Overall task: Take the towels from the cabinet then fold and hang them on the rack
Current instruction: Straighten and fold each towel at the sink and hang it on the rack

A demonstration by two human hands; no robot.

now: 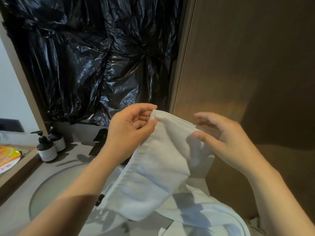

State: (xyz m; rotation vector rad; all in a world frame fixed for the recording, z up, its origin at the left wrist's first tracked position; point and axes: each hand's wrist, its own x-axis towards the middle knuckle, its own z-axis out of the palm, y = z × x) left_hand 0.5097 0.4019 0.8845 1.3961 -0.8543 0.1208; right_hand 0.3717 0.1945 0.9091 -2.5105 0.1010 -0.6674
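Observation:
A white towel (153,167) hangs in front of me over the sink, folded lengthwise. My left hand (129,126) pinches its top left corner between thumb and fingers. My right hand (219,137) is at the top right edge of the towel, thumb on the cloth in front and fingers spread behind it; whether it grips is unclear. Another white towel (209,217) lies bunched below, at the lower right of the counter. No rack or cabinet interior shows.
A round grey sink (51,184) is sunk in the counter, with a black tap (98,142) behind it. Two dark pump bottles (46,147) stand at the left. Black plastic sheeting (95,57) covers the wall ahead. A brown panel (247,74) stands at the right.

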